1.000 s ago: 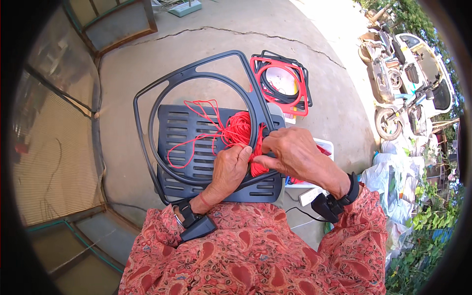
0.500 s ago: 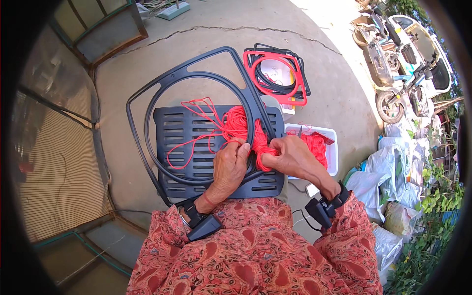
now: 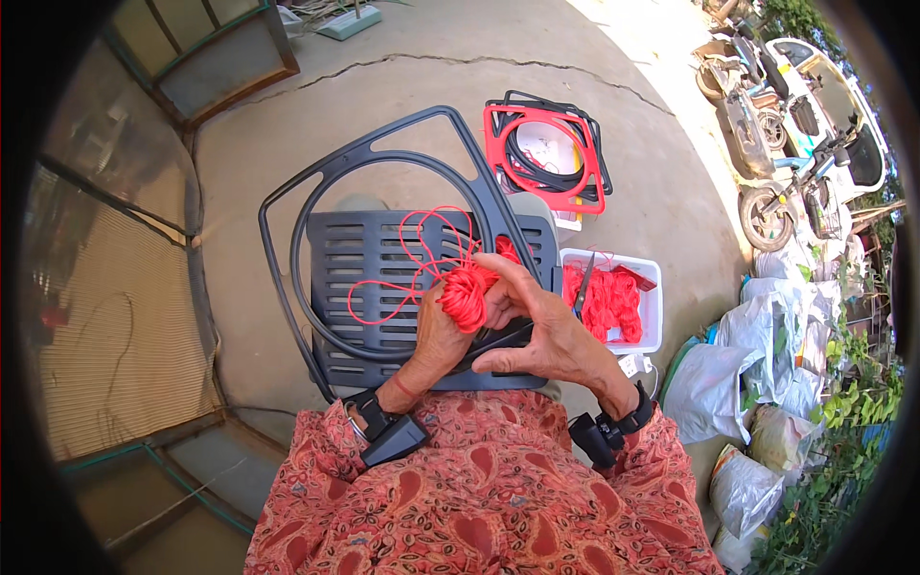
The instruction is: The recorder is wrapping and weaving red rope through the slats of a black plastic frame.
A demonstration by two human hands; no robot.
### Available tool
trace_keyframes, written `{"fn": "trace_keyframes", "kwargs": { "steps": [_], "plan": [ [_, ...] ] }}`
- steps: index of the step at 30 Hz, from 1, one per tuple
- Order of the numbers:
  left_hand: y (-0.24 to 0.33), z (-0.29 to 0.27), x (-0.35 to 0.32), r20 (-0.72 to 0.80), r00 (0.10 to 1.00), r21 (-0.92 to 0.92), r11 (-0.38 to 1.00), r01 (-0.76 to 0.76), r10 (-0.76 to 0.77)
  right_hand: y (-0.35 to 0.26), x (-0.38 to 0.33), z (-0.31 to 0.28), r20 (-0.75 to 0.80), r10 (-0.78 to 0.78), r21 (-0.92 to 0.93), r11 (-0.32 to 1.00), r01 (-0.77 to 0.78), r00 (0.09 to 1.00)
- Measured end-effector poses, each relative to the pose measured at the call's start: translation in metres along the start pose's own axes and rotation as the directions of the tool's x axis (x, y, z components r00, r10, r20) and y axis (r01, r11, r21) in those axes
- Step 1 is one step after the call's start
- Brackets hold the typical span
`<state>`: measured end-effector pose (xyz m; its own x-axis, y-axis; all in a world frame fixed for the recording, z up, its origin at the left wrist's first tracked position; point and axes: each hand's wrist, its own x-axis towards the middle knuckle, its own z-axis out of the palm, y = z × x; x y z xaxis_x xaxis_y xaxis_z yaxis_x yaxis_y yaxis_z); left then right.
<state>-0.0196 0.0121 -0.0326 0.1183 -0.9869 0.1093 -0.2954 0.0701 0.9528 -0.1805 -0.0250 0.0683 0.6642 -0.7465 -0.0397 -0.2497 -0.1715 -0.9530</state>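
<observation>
Seen from above, a person in a red patterned garment (image 3: 489, 498) sits with a dark device strapped to each wrist. Just ahead of the lap, the left hand (image 3: 436, 335) is curled around a bundle of red cord (image 3: 468, 292), and the right hand (image 3: 537, 331) closes against the same bundle from the other side, fingers bent, the forefinger stretched across a dark strip. Loose loops of the cord trail up and to the left over a dark grey slatted plastic panel (image 3: 369, 278), which lies under both hands. A grey frame with a large round ring (image 3: 383, 163) rests on that panel. Right of the hands stands a white tub (image 3: 652, 307) holding more red cord. Farther off, on the concrete ground, lies a stack of red and black square frames (image 3: 541, 153). At the far right edge, motorbikes (image 3: 776, 192) are parked.
</observation>
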Motion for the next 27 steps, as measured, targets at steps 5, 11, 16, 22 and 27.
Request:
{"fn": "trace_keyframes", "kwargs": {
  "steps": [5,11,16,22,27],
  "plan": [
    [-0.005,-0.002,-0.004,0.085,0.992,0.243,0.963,-0.113,0.095,-0.011,0.015,-0.002,0.093,0.049,-0.326,0.945,-0.016,0.994],
    [-0.017,0.007,-0.007,-0.031,0.999,-0.055,0.998,-0.023,0.022,-0.009,0.027,-0.01,0.118,-0.271,-0.585,0.759,0.288,0.955],
    [-0.014,0.012,-0.001,-0.055,0.996,0.006,0.998,0.063,-0.063,0.015,0.025,-0.011,0.053,-0.378,-0.425,0.829,0.364,0.924],
    [0.005,0.003,0.004,0.001,0.983,-0.135,0.974,0.183,-0.184,-0.019,-0.036,-0.068,-0.201,0.135,0.898,0.421,0.128,0.97],
    [0.016,-0.005,0.008,0.107,0.955,-0.346,0.89,0.298,-0.278,-0.044,-0.145,-0.111,-0.376,0.241,0.871,0.421,0.252,0.895]
  ]
}}
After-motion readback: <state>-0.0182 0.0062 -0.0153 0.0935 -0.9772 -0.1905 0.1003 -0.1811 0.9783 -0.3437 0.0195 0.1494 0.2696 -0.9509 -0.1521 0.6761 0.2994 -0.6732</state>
